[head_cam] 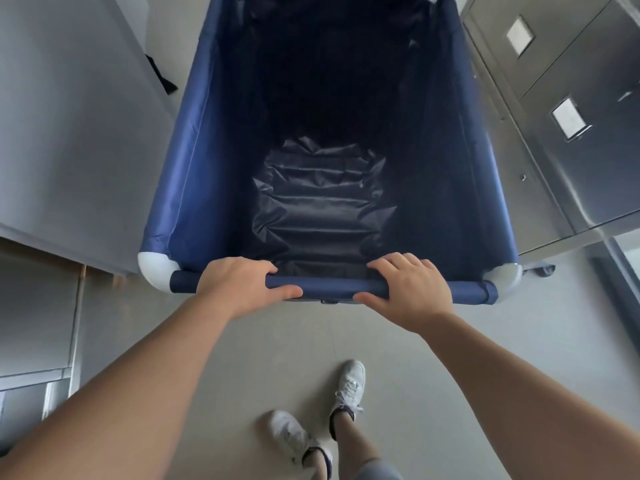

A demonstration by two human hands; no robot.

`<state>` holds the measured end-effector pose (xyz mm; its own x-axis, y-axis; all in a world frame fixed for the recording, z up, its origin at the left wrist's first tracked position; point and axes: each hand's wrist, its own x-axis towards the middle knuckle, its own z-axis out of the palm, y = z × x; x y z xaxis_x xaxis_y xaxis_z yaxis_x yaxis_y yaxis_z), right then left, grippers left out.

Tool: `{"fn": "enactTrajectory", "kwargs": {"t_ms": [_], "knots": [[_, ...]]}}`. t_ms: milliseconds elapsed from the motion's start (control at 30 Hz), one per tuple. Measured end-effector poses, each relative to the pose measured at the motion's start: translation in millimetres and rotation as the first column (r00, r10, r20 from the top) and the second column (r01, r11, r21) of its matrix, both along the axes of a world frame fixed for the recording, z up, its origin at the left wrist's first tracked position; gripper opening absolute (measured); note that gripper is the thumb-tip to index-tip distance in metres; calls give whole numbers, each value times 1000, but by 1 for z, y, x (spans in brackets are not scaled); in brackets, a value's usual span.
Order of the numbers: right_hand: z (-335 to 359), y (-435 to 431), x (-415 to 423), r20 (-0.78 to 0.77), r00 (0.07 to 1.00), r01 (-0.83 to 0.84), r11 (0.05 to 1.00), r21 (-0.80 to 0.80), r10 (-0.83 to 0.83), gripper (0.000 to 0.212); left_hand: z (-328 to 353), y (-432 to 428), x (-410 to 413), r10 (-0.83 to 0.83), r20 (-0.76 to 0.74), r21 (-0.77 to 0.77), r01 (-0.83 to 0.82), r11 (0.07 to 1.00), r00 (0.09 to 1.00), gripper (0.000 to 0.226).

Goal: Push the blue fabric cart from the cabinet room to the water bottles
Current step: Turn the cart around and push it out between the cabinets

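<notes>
Both hands, left hand and right hand, wrap closed around the near rail of the blue fabric cart, which stands on the floor between grey cabinets.

- No text, brand, number or sign can be read anywhere in the view.
- Upper label card on the metal cabinets at the right: a pale rectangle in a holder, its face blank or too washed out to tell.
- Lower label card on the same cabinets: also a pale rectangle, with no characters to make out.
- Small tag under the near rail of the blue fabric cart: too small and blurred to read.
</notes>
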<state>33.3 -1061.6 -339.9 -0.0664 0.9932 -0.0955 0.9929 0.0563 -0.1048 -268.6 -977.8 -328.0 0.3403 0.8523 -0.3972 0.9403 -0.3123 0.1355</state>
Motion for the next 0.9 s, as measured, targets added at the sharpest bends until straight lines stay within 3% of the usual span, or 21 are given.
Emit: {"fn": "enactTrajectory", "kwargs": {"t_ms": [500, 900], "knots": [[-1, -48, 63, -12, 998, -62, 997, 38, 63, 73, -3, -80, 57, 89, 38, 64, -91, 994, 995, 99], [1, -67, 201, 10, 966, -258, 966, 11, 258, 78, -5, -159, 190, 225, 78, 119, -233, 965, 971, 102]]}}
